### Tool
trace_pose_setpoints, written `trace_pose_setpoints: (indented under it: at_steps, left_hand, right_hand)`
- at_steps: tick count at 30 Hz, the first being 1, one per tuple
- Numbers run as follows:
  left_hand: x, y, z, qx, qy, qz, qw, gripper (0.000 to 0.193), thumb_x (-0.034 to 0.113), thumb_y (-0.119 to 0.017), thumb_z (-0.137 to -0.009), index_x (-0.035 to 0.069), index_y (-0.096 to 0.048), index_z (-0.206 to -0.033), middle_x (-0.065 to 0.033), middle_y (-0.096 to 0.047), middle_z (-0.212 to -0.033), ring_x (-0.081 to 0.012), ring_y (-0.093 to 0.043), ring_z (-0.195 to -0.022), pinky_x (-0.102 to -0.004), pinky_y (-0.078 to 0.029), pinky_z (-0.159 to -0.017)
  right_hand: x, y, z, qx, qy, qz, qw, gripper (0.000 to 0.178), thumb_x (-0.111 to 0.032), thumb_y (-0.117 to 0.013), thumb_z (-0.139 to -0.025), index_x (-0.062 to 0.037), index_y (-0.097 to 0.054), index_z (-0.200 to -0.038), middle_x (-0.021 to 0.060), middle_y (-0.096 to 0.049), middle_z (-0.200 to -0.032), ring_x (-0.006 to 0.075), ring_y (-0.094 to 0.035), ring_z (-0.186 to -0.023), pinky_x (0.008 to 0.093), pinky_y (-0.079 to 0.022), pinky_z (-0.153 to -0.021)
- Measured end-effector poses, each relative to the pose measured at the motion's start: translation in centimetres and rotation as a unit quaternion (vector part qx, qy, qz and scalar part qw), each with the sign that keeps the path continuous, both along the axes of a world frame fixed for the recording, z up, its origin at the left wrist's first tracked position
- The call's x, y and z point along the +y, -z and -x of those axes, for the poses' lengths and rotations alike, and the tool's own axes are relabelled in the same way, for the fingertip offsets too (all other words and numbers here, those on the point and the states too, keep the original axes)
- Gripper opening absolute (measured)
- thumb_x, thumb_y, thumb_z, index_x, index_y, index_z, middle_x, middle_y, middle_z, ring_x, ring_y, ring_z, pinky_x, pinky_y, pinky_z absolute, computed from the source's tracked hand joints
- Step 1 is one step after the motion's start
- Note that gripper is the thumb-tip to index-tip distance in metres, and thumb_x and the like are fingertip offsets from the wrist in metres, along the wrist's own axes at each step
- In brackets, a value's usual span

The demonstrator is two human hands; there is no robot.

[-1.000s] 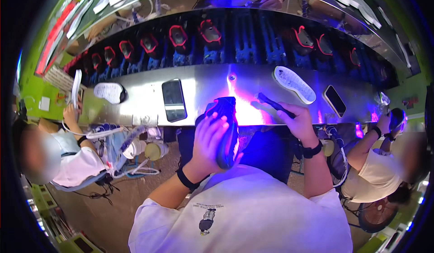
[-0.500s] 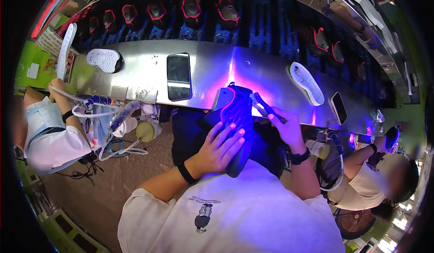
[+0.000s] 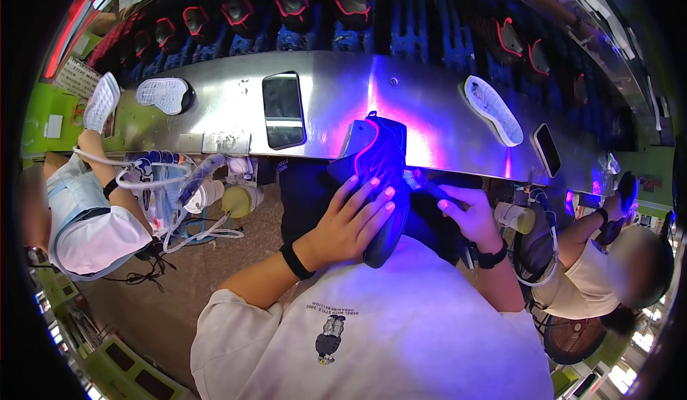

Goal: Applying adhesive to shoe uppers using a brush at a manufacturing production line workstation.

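Note:
A dark shoe [image 3: 381, 149] with a red edge line stands tilted between my body and the bench edge, lit by violet light. My left hand [image 3: 348, 221] holds it, fingers stretched over its near part and thumb hidden. In my right hand [image 3: 469, 214] is a dark-handled brush [image 3: 429, 187], pinched between thumb and fingers. The brush's tip meets the shoe's right side, low down near the sole edge; the bristles are hard to make out in the glow.
On the metal bench [image 3: 215, 85] lie a phone [image 3: 283, 110], a pale sole [image 3: 164, 95], another sole [image 3: 494, 111] and a second phone [image 3: 547, 149]. Beyond runs a conveyor [image 3: 415, 28] with several red-edged shoes. Co-workers sit left and right; yellowish pots [image 3: 238, 200] hang below the bench.
My right hand has brought the brush down along the shoe's right side, toward me. My left hand keeps its hold. The co-worker at left has turned the sole in their hand.

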State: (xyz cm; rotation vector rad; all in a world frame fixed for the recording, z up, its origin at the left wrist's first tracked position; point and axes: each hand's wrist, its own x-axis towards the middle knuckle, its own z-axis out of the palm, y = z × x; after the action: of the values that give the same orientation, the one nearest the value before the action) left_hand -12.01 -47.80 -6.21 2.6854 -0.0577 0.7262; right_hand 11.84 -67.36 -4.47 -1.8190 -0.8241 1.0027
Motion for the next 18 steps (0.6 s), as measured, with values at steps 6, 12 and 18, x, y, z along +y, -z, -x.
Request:
trace_pose_setpoints:
  at_steps: [6, 12, 18]
  left_hand:
    - [-0.8, -1.5, -1.4, 0.002, 0.000, 0.018, 1.000, 0.061, 0.025, -0.066, -0.085, -0.003, -0.054, -0.138, -0.0223, -0.053, -0.146, -0.0426, -0.048, -0.138, -0.0629, -0.031, -0.116]
    - [-2.0, -3.8, -3.9, 0.035, -0.013, 0.001, 0.999, 0.068, 0.029, -0.069, -0.081, -0.005, -0.053, -0.138, -0.0243, -0.053, -0.145, -0.0420, -0.050, -0.136, -0.0622, -0.030, -0.116]
    - [-3.4, -5.7, -6.5, 0.043, -0.043, -0.012, 0.998, 0.074, 0.028, -0.071, -0.076, -0.007, -0.051, -0.138, -0.0242, -0.053, -0.144, -0.0398, -0.052, -0.132, -0.0618, -0.028, -0.117]
  right_hand:
    - [-3.6, -0.7, 2.3, 0.051, 0.037, -0.011, 0.998, 0.036, -0.014, -0.074, -0.094, 0.0025, -0.069, -0.126, 0.0012, -0.068, -0.081, 0.0072, -0.059, -0.069, 0.0245, -0.050, -0.064]
    - [-5.7, -1.0, 2.3, 0.087, 0.079, -0.035, 0.993, 0.035, -0.013, -0.072, -0.095, 0.0028, -0.069, -0.126, 0.0007, -0.066, -0.080, 0.0070, -0.058, -0.069, 0.0241, -0.048, -0.064]
    - [-6.7, -2.3, 1.7, 0.112, 0.096, -0.043, 0.988, 0.035, -0.015, -0.071, -0.095, 0.0021, -0.069, -0.125, -0.0003, -0.065, -0.080, 0.0070, -0.058, -0.070, 0.0241, -0.048, -0.065]
